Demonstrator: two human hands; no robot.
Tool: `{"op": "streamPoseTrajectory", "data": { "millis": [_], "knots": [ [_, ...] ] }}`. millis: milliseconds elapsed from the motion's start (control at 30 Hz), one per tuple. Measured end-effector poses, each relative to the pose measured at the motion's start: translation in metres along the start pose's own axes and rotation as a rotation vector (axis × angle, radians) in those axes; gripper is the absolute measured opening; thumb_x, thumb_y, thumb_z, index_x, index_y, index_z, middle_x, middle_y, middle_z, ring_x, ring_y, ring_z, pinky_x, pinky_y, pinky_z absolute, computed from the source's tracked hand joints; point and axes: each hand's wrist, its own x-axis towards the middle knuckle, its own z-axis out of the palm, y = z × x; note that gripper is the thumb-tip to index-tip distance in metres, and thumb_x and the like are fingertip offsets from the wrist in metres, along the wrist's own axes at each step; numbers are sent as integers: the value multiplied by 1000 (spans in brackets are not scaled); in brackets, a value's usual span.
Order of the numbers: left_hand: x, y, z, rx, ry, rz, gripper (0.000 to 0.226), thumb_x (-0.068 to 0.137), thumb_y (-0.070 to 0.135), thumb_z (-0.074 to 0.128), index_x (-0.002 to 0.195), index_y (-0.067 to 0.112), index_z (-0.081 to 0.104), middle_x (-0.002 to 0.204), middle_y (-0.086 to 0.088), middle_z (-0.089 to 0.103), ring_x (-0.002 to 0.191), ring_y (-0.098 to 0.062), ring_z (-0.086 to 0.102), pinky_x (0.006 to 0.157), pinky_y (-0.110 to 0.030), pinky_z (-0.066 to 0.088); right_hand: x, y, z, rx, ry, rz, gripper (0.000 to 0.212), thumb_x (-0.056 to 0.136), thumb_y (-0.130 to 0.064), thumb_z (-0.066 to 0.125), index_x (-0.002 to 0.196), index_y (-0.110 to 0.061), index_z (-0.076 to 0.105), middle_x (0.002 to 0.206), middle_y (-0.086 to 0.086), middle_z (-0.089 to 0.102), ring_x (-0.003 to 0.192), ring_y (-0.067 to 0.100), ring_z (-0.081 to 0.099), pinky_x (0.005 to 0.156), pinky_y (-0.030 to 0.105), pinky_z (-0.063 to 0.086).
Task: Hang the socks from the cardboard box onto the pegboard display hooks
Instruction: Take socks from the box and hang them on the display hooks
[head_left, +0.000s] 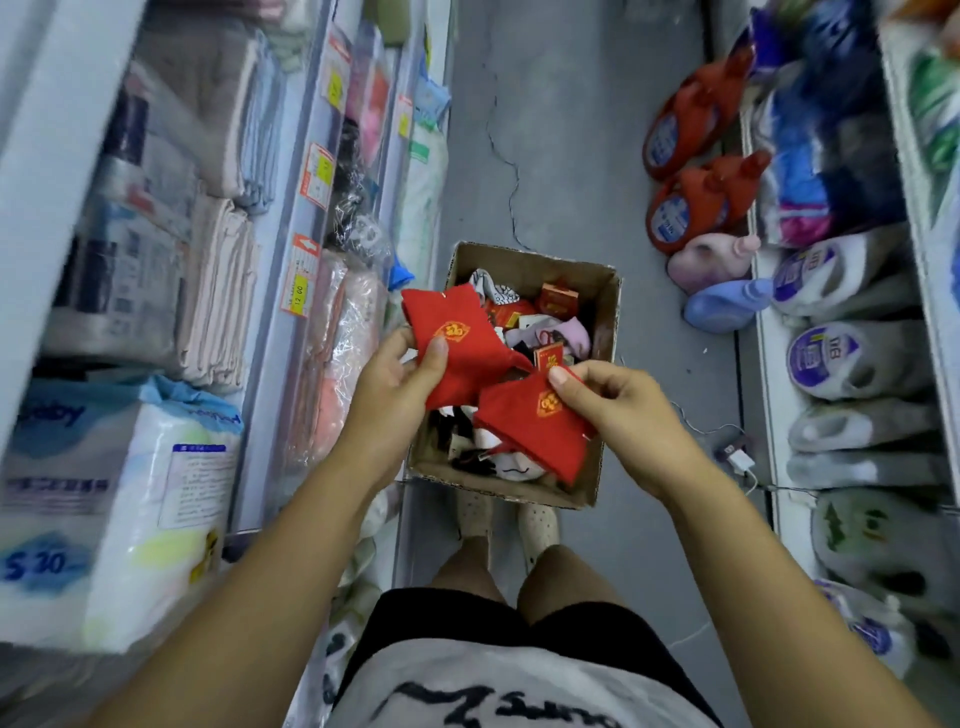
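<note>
An open cardboard box (608, 317) stands on the floor in front of my feet, holding several mixed socks and small red packets. Above it I hold two red socks with gold emblems. My left hand (400, 384) grips the upper red sock (457, 332), thumb pressed beside its emblem. My right hand (618, 410) pinches the lower red sock (535, 431) near its emblem, and that sock hangs down over the box. The two socks touch in the middle. No pegboard or hooks are in view.
Shelves (291, 218) on my left carry folded towels, packaged textiles and price tags. On my right a low shelf (763, 332) holds detergent bottles, with red (691, 208) and purple jugs on the floor. A white charger and cable (737, 460) lie by it. The grey aisle floor (561, 130) runs ahead.
</note>
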Motion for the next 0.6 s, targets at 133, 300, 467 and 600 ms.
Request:
{"op": "streamPoseTrajectory", "data": {
  "millis": [133, 300, 467, 600],
  "knots": [
    [-29, 17, 12, -113, -183, 4, 62, 78, 58, 73, 120, 15, 56, 115, -1, 75, 107, -17, 71, 89, -34, 56, -13, -42, 1, 199, -153, 54, 39, 96, -32, 63, 109, 4, 68, 105, 19, 74, 95, 27, 72, 85, 40, 60],
    [-72, 26, 36, -83, -43, 88, 77, 65, 35, 94, 127, 17, 53, 117, -7, 74, 110, -19, 71, 90, -34, 56, -33, -76, -16, 424, -416, 140, 61, 101, -54, 40, 123, -2, 63, 118, 21, 71, 108, 32, 71, 86, 39, 61],
    [-122, 12, 74, -160, 279, 103, 46, 79, 22, 81, 120, 14, 62, 110, -8, 77, 100, -25, 74, 85, -41, 60, -51, -58, -51, 208, -420, 30, 70, 99, -63, 32, 121, -7, 67, 110, 10, 74, 96, 20, 67, 80, 31, 53],
    [-166, -6, 93, -358, 385, 81, 24, 91, 14, 71, 115, 11, 67, 98, -3, 78, 82, -14, 74, 66, -27, 60, -79, -19, -79, -213, -392, -178, 38, 92, -56, 58, 117, -29, 70, 115, -14, 72, 110, 5, 65, 95, 28, 49]
  ]
}}
